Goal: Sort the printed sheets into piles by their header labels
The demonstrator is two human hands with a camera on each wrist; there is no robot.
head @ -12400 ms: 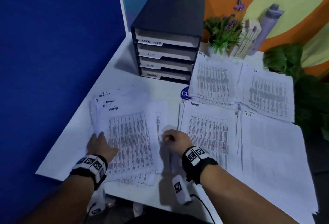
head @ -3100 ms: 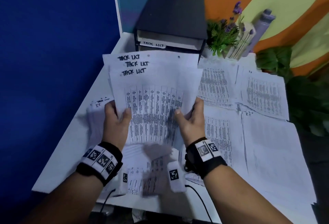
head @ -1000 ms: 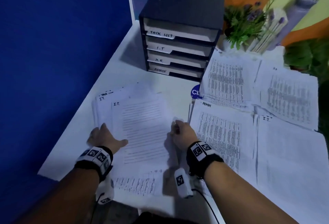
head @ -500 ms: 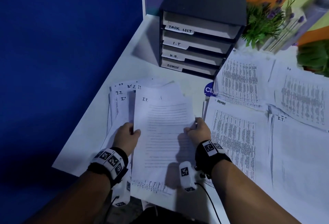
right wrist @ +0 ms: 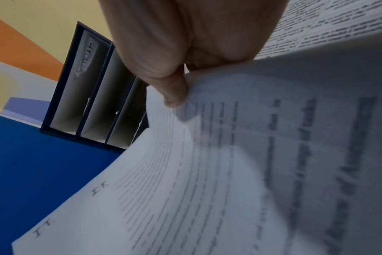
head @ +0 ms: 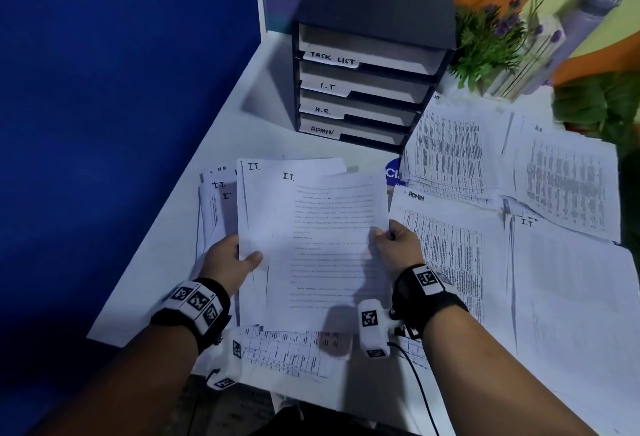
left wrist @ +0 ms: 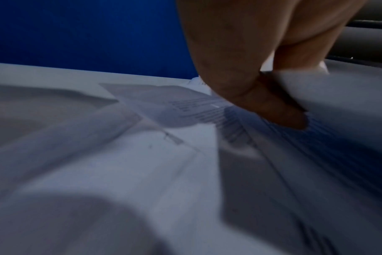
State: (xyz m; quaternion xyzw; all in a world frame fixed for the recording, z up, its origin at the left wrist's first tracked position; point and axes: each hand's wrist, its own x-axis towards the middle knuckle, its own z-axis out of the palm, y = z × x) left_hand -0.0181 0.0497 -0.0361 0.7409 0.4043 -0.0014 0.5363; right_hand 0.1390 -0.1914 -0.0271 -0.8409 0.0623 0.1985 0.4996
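Note:
Both hands hold a bunch of white I.T. sheets [head: 322, 234] lifted off the unsorted pile [head: 218, 207] at the table's left. My left hand [head: 230, 260] grips their left edge, thumb on top [left wrist: 270, 107]. My right hand [head: 394, 245] pinches the right edge [right wrist: 175, 89]; the same I.T. sheets [right wrist: 164, 189] fill the right wrist view. To the right lie sorted piles: ADMIN [head: 446, 245], task list [head: 450, 151], H.R. [head: 568, 179] and I.T. [head: 571, 297].
A dark drawer unit [head: 367, 72] labelled TASK LIST, I.T, H.R., ADMIN stands at the back of the white table [head: 242, 130]. A potted plant [head: 491, 37] and grey roll [head: 585, 23] stand right of it. A blue wall [head: 121, 89] borders the left.
Both hands went from pressing on the left pile to gripping the top I.T. sheets and raising them off it. The head view shifted closer and left.

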